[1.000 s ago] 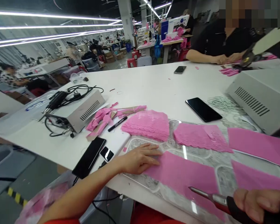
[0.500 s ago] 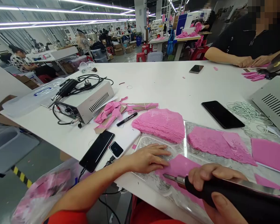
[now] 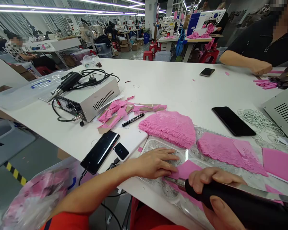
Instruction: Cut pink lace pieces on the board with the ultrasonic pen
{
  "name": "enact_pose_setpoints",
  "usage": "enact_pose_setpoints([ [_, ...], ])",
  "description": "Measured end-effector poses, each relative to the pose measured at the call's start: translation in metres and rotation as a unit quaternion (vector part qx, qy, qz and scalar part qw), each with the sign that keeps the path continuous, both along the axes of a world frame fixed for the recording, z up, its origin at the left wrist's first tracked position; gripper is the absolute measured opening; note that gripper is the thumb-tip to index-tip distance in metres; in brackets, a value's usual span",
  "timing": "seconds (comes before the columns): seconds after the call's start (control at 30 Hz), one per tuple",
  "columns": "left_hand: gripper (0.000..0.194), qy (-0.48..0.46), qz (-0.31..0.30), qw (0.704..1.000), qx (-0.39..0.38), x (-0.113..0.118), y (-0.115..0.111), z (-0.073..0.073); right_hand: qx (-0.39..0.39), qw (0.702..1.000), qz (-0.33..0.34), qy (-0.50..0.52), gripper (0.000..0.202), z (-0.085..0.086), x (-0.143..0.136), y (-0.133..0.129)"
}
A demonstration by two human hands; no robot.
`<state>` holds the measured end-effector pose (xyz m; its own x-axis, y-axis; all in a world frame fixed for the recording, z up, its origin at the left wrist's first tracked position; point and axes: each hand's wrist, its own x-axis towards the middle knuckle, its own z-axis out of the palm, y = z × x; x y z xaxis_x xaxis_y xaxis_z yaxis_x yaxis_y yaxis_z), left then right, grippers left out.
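Observation:
My left hand lies flat with fingers spread on a clear patterned plastic sheet, its fingertips at the edge of a pink fabric piece. My right hand is wrapped round a black-handled tool with a metal tip. That tip points left and rests at the pink piece, close below my left fingers. Just beyond my hands sits a stack of pink lace pieces. To its right lie more pink lace pieces and a flat pink stack.
A grey machine box with cables stands at the left. Near it are a phone, a small watch-like screen and a marker. Another phone lies to the right. A person in black sits across the table.
The tool's tip, with my right hand, has shifted slightly left, nearer my left fingertips. The view has shifted a little. Across the table, the person's hands have moved.

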<state>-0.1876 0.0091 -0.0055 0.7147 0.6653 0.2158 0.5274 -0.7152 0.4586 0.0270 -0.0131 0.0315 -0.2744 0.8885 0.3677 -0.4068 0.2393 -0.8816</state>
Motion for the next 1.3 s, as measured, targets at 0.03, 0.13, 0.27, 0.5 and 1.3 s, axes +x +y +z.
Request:
enact_pose_setpoints([
  [0.03,0.021,-0.001,0.000,1.000,0.001,0.000,0.000,0.000,0.001,1.000,0.003,-0.004,0.017,0.000,-0.001,-0.001],
  [0.13,0.021,-0.003,0.001,1.000,0.004,0.000,0.000,0.001,-0.015,1.000,-0.015,-0.006,0.015,0.000,-0.004,-0.003],
  [0.27,0.022,-0.009,0.002,1.000,0.009,0.000,0.000,0.001,-0.024,0.999,-0.025,-0.006,0.012,0.002,-0.006,-0.003],
  [0.5,0.022,-0.020,0.000,1.000,0.016,-0.001,-0.001,-0.003,0.038,0.999,0.008,-0.008,0.011,-0.005,-0.004,0.002],
  [1.3,0.042,0.102,-0.008,0.989,0.110,0.038,-0.010,0.009,-0.009,0.978,-0.201,0.050,0.013,0.000,0.035,0.049],
])
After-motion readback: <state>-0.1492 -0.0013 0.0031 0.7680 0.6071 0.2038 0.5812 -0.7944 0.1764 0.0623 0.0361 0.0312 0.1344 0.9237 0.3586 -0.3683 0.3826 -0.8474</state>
